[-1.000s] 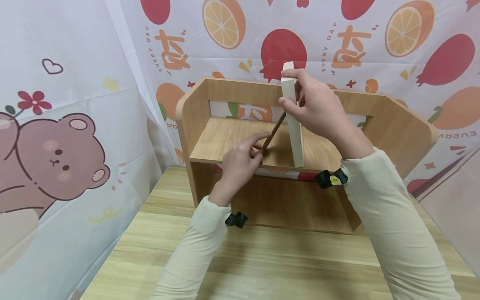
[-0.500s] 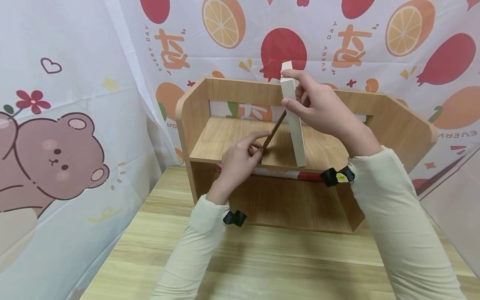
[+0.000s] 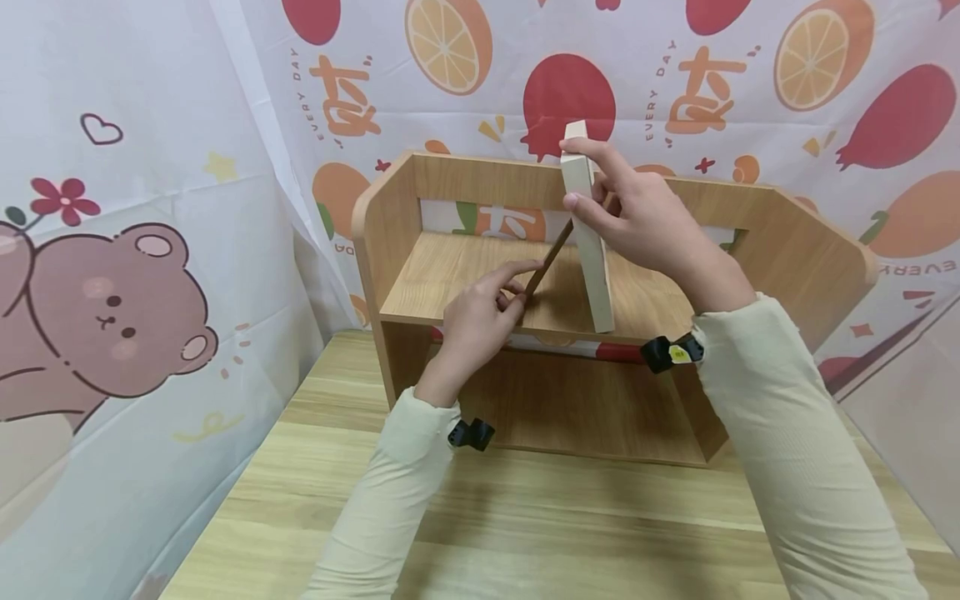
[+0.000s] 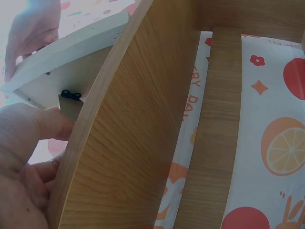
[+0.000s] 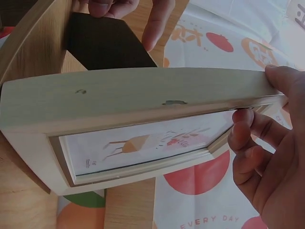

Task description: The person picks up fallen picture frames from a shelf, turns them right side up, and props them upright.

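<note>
A cream wooden picture frame [image 3: 588,250] stands on edge, slightly tilted, on the upper board of a wooden desk shelf [image 3: 442,271]. My right hand [image 3: 648,212] pinches its upper end, a finger over the top and the thumb on the near edge. Behind the frame, its brown support leg [image 3: 550,260] is swung out to the left. My left hand [image 3: 483,321] pinches that leg near its lower end. The right wrist view shows a print [image 5: 138,143] of a vase-like shape under the glass. In the left wrist view a dark clip [image 4: 71,95] sits at the leg.
Side panels [image 3: 813,258] rise at both ends of the shelf, with a back rail [image 3: 487,179] behind. Below is a lower compartment [image 3: 585,408]. The shelf stands on a wood-grain table [image 3: 570,517]. Printed curtains [image 3: 150,308] hang at the left and back.
The frame's lower end has shifted slightly to the right, and my right hand has moved a little with it. My left hand stays almost still at the leg.
</note>
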